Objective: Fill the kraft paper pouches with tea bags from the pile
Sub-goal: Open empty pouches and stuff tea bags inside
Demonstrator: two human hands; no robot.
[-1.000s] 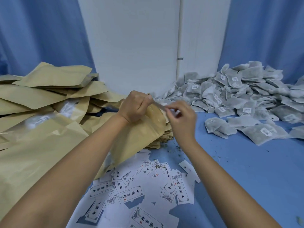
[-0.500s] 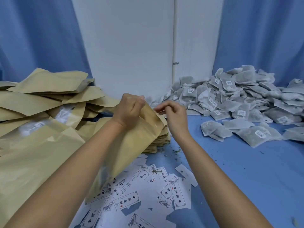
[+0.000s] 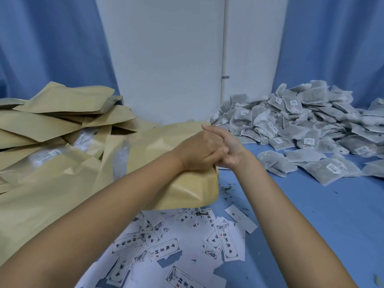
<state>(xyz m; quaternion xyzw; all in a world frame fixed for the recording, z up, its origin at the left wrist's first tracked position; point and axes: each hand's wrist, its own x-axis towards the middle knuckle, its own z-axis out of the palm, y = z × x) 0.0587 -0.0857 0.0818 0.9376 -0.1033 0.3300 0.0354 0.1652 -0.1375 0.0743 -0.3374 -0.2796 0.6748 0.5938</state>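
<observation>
One kraft pouch at centre, puffed and creased, over the blue tabletop, lower edge above scattered printed labels. Gripped on top by the left hand, fingers curled down onto the paper, thumb against the other palm. Just beside it the right hand, fingers straight, laid along the pouch's upper edge; whether holding anything there, cannot tell. To the left, touching the held one, a heap of kraft pouches. Well to the right, the pile of tea bags, backed by a blue curtain. Just right of the pouch, loose tea crumbs. Behind, a white wall
</observation>
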